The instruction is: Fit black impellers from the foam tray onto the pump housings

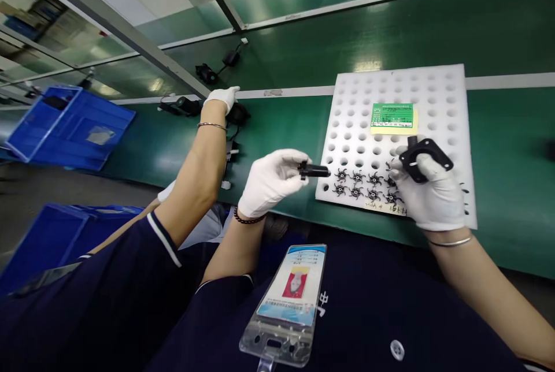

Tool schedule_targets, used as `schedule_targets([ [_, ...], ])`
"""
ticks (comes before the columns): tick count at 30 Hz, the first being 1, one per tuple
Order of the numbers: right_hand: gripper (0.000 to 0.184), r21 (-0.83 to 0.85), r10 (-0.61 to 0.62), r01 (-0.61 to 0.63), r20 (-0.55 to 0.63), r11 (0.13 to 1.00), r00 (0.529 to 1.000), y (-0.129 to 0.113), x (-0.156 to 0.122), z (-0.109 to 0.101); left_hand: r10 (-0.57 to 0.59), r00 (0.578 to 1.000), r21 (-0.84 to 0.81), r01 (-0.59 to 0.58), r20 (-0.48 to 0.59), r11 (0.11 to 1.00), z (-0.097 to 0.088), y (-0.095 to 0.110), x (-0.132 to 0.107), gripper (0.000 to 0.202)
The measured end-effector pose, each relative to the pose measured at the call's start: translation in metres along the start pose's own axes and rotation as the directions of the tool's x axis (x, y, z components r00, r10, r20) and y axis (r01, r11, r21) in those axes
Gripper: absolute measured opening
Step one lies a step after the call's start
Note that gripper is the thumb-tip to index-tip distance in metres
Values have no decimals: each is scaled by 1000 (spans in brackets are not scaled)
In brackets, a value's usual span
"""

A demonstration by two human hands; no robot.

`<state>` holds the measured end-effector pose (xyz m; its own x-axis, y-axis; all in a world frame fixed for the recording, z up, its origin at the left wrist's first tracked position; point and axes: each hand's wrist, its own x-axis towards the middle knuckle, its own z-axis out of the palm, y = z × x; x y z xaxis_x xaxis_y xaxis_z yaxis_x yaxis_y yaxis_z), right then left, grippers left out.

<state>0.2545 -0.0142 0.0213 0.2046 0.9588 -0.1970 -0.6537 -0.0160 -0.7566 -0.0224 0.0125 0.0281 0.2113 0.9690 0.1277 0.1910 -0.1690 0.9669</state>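
My left hand (274,182), in a white glove, pinches a black impeller rotor (317,171) by its vaned end. The rotor's dark cylinder points right, over the left edge of a white foam tray (352,92). Above that tray's right part, my right hand (433,196), also gloved, holds a black square pump cover (420,159) with corner holes and a short spout. Several impellers (356,177) sit vanes-up in the front rows of holes. My right hand hides part of those rows.
A green label card (392,115) lies on the tray. At left, a co-worker's gloved hand (222,96) reaches to black pump parts (237,115) on the green bench (277,121). Blue crates (65,126) stand farther left. A metal post (143,51) slants across the upper left.
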Motion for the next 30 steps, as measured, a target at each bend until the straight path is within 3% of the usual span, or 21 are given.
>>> schedule_targets([
  [2, 43, 60, -23, 24, -2, 998, 1000, 13, -3, 16, -42, 999, -324, 36, -9, 945, 21, 1, 3, 46],
  [4, 41, 137, -75, 78, -26, 987, 997, 21, -8, 32, -133, 988, -530, 151, 73, 834, 55, 1, 3, 52],
  [6, 39, 169, -162, 170, -60, 971, 985, 23, -13, 45, -207, 965, -627, 262, 161, 733, 93, 0, 0, 55],
  [8, 38, 158, -215, 222, -59, 962, 975, 20, -15, 52, -210, 962, -634, 271, 172, 724, 123, -3, -4, 56],
  [10, 39, 144, -199, 202, -34, 969, 979, 14, -12, 51, -105, 991, -530, 133, 83, 838, 136, -6, -6, 48],
  [12, 43, 139, -114, 116, -18, 984, 993, 6, -8, 44, 122, 991, -304, -99, 58, 947, 135, -9, -4, 32],
  [15, 44, 123, 29, -25, -30, 992, 999, -4, -1, 37, 398, 885, -74, -392, 242, 917, 123, -11, 3, 8],
  [17, 42, 127, 101, -98, -15, 987, 995, -10, 1, 35, 428, 859, -83, -422, 280, 903, 120, -9, 3, 5],
  [19, 38, 149, 127, -126, 2, 981, 992, -17, 2, 36, 363, 914, -166, -336, 180, 927, 124, -6, 0, 7],
  [20, 35, 166, 127, -127, 8, 978, 992, -21, 2, 36, 278, 953, -246, -242, 122, 939, 127, -4, -2, 14],
  [22, 28, 208, 96, -96, 7, 973, 995, -31, 2, 34, 4, 991, -460, 59, 133, 886, 133, -2, -5, 32],
  [23, 25, 220, 65, -64, 3, 973, 998, -36, 3, 32, -140, 967, -556, 237, 212, 797, 134, -1, -5, 38],
  [24, 22, 221, 26, -25, -3, 975, 1000, -41, 4, 29, -255, 915, -620, 401, 314, 674, 135, -1, -5, 40],
  [26, 20, 193, -42, 45, -19, 980, 999, -46, 7, 24, -375, 797, -672, 602, 473, 431, 134, -1, -3, 34],
  [28, 21, 164, -74, 81, -47, 983, 996, -45, 8, 20, -424, 742, -711, 650, 519, 268, 132, -1, 0, 23],
  [30, 24, 161, -80, 92, -78, 983, 994, -37, 7, 20, -451, 716, -730, 659, 534, 182, 132, 0, 1, 18],
])
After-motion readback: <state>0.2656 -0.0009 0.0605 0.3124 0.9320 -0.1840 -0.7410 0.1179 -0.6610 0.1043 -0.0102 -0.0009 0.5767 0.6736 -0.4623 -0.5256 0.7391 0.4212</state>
